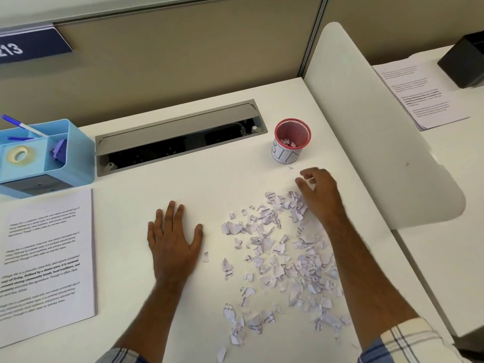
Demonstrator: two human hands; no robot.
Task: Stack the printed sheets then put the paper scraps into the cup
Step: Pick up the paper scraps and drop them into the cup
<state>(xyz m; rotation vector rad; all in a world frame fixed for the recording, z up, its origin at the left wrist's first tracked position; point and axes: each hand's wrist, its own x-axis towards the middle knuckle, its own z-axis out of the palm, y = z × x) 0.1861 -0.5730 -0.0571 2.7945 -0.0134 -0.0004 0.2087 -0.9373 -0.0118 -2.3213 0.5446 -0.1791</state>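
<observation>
- Step in hand: the printed sheets (47,260) lie as one squared stack at the left of the desk (209,187), so I judge the stacking done and the scrap collection under way.
- My left hand (172,242) rests flat on the bare desk, palm down, fingers spread, holding nothing. It sits between the stack and the scraps, touching neither.
- My right hand (318,191) is at the far edge of the paper scraps (282,260), fingers curled. A small pale fleck shows at the fingertips; the hand is blurred, so I cannot tell whether it pinches a scrap.
- The scraps spread over the desk in front of me and under my right forearm. Most of the pile is not yet collected.
- The cup (292,140), red mesh with a white paper band, stands upright just beyond my right hand, apart from it. A few scraps lie in its bottom; it is far from full.
- Next move, as I judge it: gather a pinch of scraps, carry it above the red rim, and release it inside. The light pieces may scatter, so the release point should be low over the opening.
- The blue organiser (78,153) at far left holds a tape roll (17,154), pens (23,125) and a small purple item.
</observation>
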